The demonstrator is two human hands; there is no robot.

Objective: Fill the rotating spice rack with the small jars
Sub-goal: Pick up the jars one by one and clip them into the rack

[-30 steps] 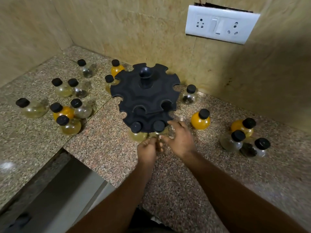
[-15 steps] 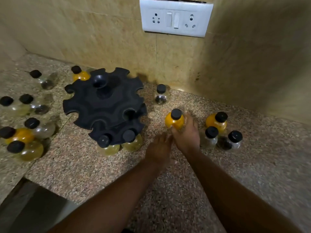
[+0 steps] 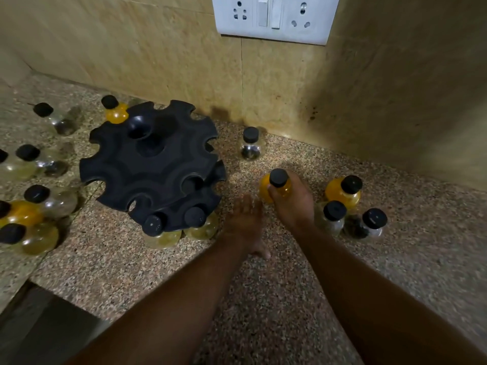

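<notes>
The black two-tier spice rack (image 3: 147,164) stands on the granite counter, left of centre. Two pale yellow jars (image 3: 164,234) with black caps hang in its lower front slots. My right hand (image 3: 292,204) is wrapped around an orange jar with a black cap (image 3: 276,184) just right of the rack. My left hand (image 3: 245,222) rests on the counter beside it, fingers loose, holding nothing. Three more jars (image 3: 342,193) stand right of my right hand. A clear jar (image 3: 250,144) stands near the back wall.
Several loose jars (image 3: 39,204) with black caps are spread over the counter left of the rack. Tiled walls meet in a corner behind, with a white switch plate (image 3: 274,17) above. The counter's front edge (image 3: 66,291) drops off at lower left.
Both hands left the rack's front jars and moved right. My right hand reached the orange jar and closed around it. The view swung right, so the rack now sits further left.
</notes>
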